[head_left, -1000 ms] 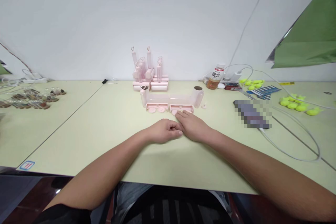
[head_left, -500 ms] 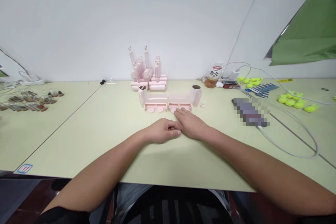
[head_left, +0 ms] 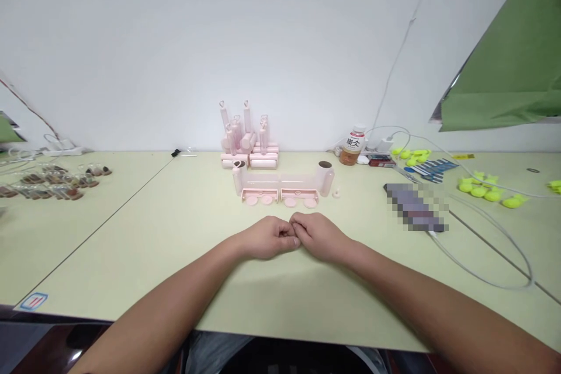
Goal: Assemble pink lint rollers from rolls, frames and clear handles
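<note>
My left hand (head_left: 269,237) rests on the pale table with its fingers curled, its fingertips touching my right hand (head_left: 318,236). The right one is curled too, and no object shows in either. Just beyond them lie two open pink trays, a left one (head_left: 260,194) and a right one (head_left: 299,193), with round pink discs (head_left: 290,202) along their front. A white roll with a dark hollow core (head_left: 324,170) stands behind at the right, beside a translucent pink tube (head_left: 326,184). Another pink tube (head_left: 237,181) is upright at the left. A small pink piece (head_left: 336,193) lies to the right.
Stacked pink rollers (head_left: 263,160) stand near the wall. To the right are a bottle (head_left: 352,146), a blurred phone (head_left: 412,208) with a white cable (head_left: 473,280), and yellow-green items (head_left: 477,190). Wrapped brushes (head_left: 48,184) lie far left.
My right hand has drawn back from the right tray and its outstretched fingers have curled in against my left hand. The view has tilted up a little.
</note>
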`<state>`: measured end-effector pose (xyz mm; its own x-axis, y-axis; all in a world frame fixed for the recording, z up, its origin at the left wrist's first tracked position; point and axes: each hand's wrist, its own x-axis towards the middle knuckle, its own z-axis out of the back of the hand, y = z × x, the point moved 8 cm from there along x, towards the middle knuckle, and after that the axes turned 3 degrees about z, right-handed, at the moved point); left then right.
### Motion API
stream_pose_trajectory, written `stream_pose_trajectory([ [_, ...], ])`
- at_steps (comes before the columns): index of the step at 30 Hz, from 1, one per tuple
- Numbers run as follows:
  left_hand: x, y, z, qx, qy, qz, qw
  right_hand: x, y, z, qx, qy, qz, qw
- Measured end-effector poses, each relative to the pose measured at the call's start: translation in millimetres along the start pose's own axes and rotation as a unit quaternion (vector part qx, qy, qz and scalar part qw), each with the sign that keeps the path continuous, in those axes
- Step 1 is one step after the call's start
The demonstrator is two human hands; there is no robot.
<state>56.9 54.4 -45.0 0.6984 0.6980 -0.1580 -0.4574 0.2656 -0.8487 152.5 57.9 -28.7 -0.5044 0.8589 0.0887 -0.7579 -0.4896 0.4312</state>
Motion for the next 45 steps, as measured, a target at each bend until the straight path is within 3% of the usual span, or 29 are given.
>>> stream_pose_trajectory([
  [5, 0, 4, -0.8, -0.009, -0.002, 0.009, 1.0, 4, -8, -8, 0.038, 0.027, 0.006, 0.999],
  [7, -2, -4, 2.8, -0.004, -0.005, -0.007, 1.0, 5, -8, -8, 0.045, 0.025, 0.011, 0.999],
  [9, -3, -21, 17.7, 0.024, -0.039, -0.037, 0.998, 6, -8, -9, 0.047, 0.025, 0.014, 0.999],
  [13, -4, -69, 92.2, 0.122, -0.2, -0.054, 0.971, 6, -8, -11, 0.035, 0.023, 0.003, 0.999],
  [17, 8, -108, 194.4, 0.21, -0.353, -0.005, 0.912, 6, -7, -11, 0.029, 0.021, 0.005, 0.999],
  [20, 31, -112, 255.0, 0.273, -0.43, 0.058, 0.859, 5, -7, -12, 0.035, 0.024, 0.008, 0.999],
  [22, 54, -103, 274.4, 0.329, -0.427, 0.097, 0.837, 5, -7, -11, 0.039, 0.02, 0.011, 0.999],
  [26, 94, -73, 280.6, 0.382, -0.399, 0.147, 0.82, 5, -7, -11, 0.046, 0.017, 0.022, 0.999],
  [31, 115, -48, 275.7, 0.378, -0.381, 0.182, 0.824, 5, -11, -14, 0.068, 0.026, 0.022, 0.997],
  [40, 106, -50, 294.2, 0.343, -0.393, 0.176, 0.835, 8, -9, -14, 0.067, 0.025, 0.017, 0.997],
  [45, 115, -51, 284.1, 0.396, -0.33, 0.157, 0.842, 8, -11, -14, 0.073, 0.024, 0.013, 0.997],
])
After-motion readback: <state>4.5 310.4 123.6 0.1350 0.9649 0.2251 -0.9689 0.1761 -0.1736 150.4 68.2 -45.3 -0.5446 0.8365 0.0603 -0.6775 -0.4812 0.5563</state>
